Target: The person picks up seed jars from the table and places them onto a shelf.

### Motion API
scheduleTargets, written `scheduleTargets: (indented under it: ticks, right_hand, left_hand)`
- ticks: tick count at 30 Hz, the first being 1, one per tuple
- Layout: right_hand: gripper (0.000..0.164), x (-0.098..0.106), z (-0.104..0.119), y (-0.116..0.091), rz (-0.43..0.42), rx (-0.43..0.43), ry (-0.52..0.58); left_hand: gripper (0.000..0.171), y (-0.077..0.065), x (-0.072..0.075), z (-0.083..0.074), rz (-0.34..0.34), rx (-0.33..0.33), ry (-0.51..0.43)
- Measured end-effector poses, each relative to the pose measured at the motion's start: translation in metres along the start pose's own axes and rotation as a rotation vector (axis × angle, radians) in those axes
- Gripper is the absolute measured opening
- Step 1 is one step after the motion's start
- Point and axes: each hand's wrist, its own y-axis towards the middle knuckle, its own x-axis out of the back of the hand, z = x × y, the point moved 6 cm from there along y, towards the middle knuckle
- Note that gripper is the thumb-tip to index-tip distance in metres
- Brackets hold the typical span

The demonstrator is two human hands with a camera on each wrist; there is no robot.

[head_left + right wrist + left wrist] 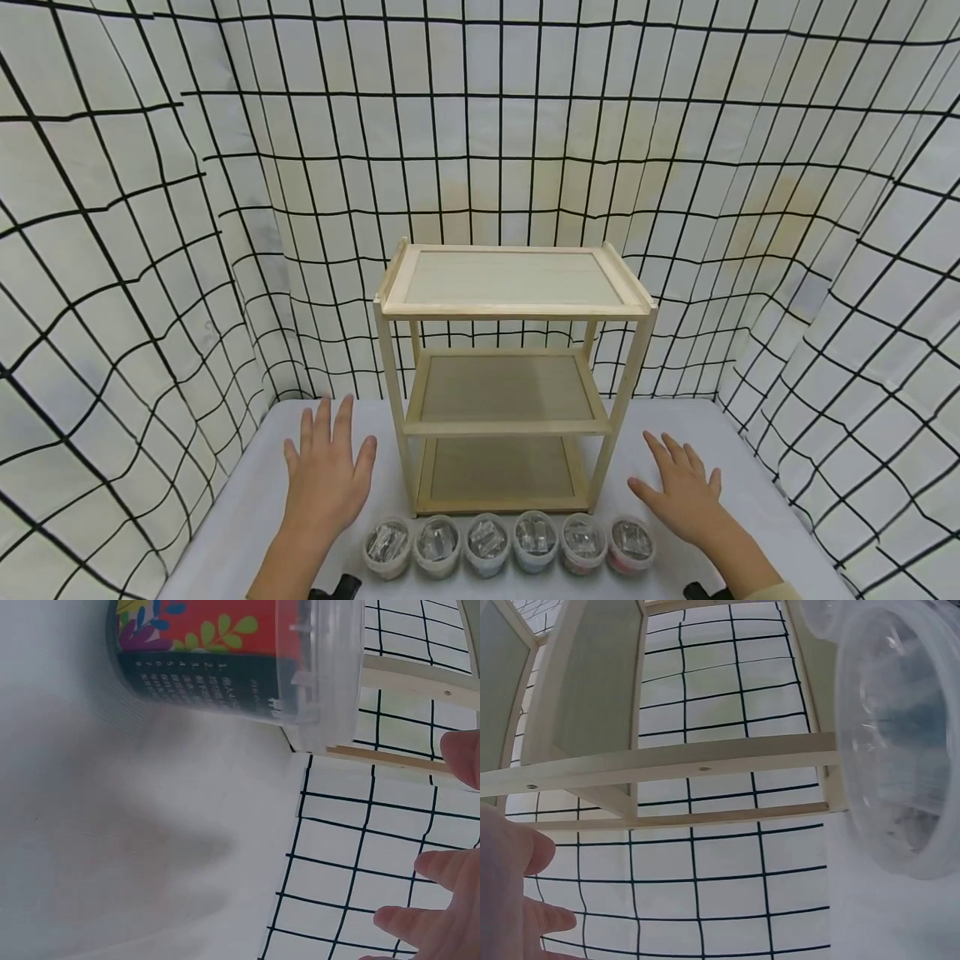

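Hands both empty, fingers spread wide, nothing gripped: left hand [326,475] in the lower left of the head view, fingers pointing up the frame; right hand [684,493] lower right, fingers angled up and left. Can't tell from these views how high either sits over the worktop.

Between them, lower centre: six round translucent plastic tubs with clear lids [487,543], upright, side by side. Row's long axis runs left-right, close to parallel with the bottom edge of the frame. Left-end tub [387,547] is nearest the left hand, below and right of its thumb. Right-end tub [632,544] is nearest the right hand, just below its thumb tip in frame. Right looks slightly closer to its end than left does; the middle two are about even for both. Neither hand touches a tub. Contents show as greyish wrapped bits, can't identify.

Just beyond the row: pale wooden three-tier rack [517,312], frame centre, front edge parallel to the tubs, tubs in front of its base. Left thumb is near its left front leg.

Everything stands on a white-covered worktop [247,500]; white wall with black grid lines [483,125] behind.
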Motion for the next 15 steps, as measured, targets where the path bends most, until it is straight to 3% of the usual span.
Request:
scheduleTargets:
  ticks: [8,15]
  right_hand:
    - [0.090,0.001,-0.002,-0.007,-0.027,0.030,0.030]
    - [0.084,0.001,-0.006,-0.011,-0.040,0.098,0.109]
  left_hand:
    - [0.067,0.002,0.015,-0.014,-0.085,-0.083,-0.068]
    - [0.066,0.005,0.020,-0.021,-0.134,-0.158,-0.115]
